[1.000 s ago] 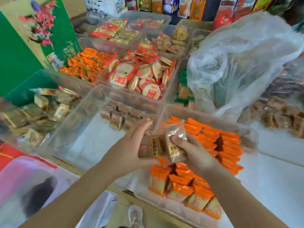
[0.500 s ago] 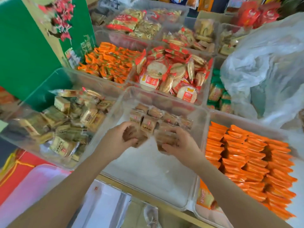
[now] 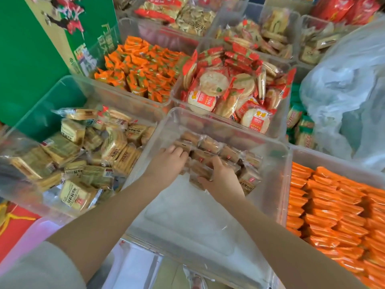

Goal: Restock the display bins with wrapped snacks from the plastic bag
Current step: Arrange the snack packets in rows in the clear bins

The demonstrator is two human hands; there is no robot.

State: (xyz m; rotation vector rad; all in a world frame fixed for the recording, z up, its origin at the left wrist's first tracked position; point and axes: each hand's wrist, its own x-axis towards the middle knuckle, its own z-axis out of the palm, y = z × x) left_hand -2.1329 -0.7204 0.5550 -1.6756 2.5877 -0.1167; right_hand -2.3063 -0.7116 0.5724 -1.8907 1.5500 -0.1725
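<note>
Both forearms reach into the clear middle bin (image 3: pixel 270 184), whose near half is bare. The left hand (image 3: pixel 166 163) lies knuckles-up on the brown wrapped snacks (image 3: pixel 210 146) at the far end, fingers curled onto the packets; whether that grip actually closes round one I cannot tell. The right hand (image 3: pixel 220 178) curls its fingers over a brown packet (image 3: pixel 201 171) at the front of the pile, its grip holding it against the others. Just right, a bin of orange packets (image 3: pixel 333 205) lies in neat rows. Left, a bin of tan biscuit packs (image 3: pixel 83 159) is heaped loosely. Behind sit round rice crackers (image 3: pixel 229 90) in red wrappers and orange candies (image 3: pixel 143 67). The white plastic bag (image 3: pixel 350 90) slumps at the far right, over the bins there.
</note>
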